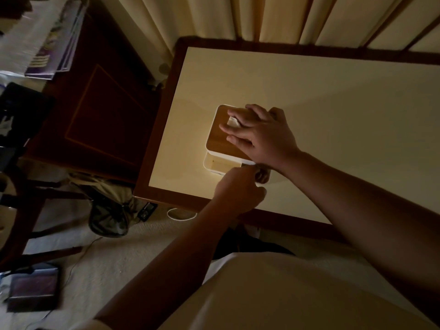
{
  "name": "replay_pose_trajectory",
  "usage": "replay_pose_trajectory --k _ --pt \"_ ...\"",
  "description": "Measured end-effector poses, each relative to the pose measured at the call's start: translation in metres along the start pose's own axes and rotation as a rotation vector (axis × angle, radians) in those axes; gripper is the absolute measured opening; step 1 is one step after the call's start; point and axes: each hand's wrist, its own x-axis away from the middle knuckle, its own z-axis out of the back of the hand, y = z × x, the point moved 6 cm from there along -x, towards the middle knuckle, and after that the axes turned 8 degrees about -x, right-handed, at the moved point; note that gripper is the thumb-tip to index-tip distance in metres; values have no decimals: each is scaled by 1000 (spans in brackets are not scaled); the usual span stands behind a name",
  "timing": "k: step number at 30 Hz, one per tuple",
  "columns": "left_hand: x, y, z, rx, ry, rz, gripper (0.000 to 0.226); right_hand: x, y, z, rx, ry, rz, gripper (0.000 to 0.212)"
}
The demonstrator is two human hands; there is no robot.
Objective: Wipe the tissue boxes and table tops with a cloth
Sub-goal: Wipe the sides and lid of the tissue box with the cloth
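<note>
Cream table, one tissue box

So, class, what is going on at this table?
A person steadies a tissue box on the cream table top. The right hand lies flat on its wooden lid, a tissue showing between the fingers. The left hand is curled at the box's near side; it is too dark to tell whether it holds anything.
</note>
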Motion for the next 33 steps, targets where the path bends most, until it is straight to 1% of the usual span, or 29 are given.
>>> replay_pose_trajectory --k 2,4,6,8,10,14,18,22,24,25,28,29,31,32,33 --pt "9 6 4 -112 83 -2 44 1 1 -2 11 -1 12 43" --pt "17 13 4 -252 119 -29 40 0 1 -2 7 -14 21 44" --pt "18 19 0 -372 113 -49 35 1 1 1 5 -9 33 44" --pt "15 22 -5 -413 59 -43 35 3 2 2 3 -3 32 44" --pt "10 23 -6 -407 -20 -23 33 4 1 2 -13 -3 25 44" --pt "-2 23 -4 -343 -163 7 15 3 0 1 -19 5 19 43" --pt "-13 19 4 -266 -267 -53 30 3 0 0 0 53 24 41" --pt "-20 4 5 -111 -339 -12 23 3 -4 0 45 127 28 36" --pt "-18 -2 1 -57 -318 -38 19 4 -7 -1 32 135 15 35" --pt "-17 -4 -1 -31 -295 -55 22 4 -8 -1 17 135 8 35" --pt "-9 -9 -3 51 -174 -98 20 6 -7 2 -7 130 -25 36" --pt "-5 -9 -2 81 -125 -110 27 6 -7 3 -8 131 -22 36" --pt "3 -12 0 133 -40 -109 51 5 -8 2 -3 144 -14 36" --pt "8 -13 1 173 2 -97 56 5 -8 2 2 151 -14 36" --pt "13 -14 2 210 39 -79 56 6 -8 2 0 155 -15 35"
